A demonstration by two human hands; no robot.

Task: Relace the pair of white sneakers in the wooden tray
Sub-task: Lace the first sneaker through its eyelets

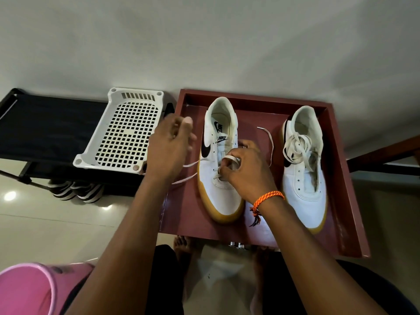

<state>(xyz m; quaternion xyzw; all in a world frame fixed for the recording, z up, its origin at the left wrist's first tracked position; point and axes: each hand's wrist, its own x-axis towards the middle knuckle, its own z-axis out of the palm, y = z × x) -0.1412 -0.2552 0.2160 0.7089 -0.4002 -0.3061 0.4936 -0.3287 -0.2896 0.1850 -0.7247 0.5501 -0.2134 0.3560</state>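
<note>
Two sneakers sit toes-near in the wooden tray (341,178), left sneaker (219,178) mid-lacing: right hand (246,171) pinches the lace (229,158) over the eyelets, left hand (169,146) pulls its end taut leftward, while the right sneaker (304,176) waits unlaced, its lace bundled inside.

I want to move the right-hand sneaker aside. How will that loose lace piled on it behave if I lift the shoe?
The loose lace is flat and bunched unthreaded on the right sneaker, so it probably flops or slides off. The shoe looks light and should sit stable on its broad gum sole.
</note>
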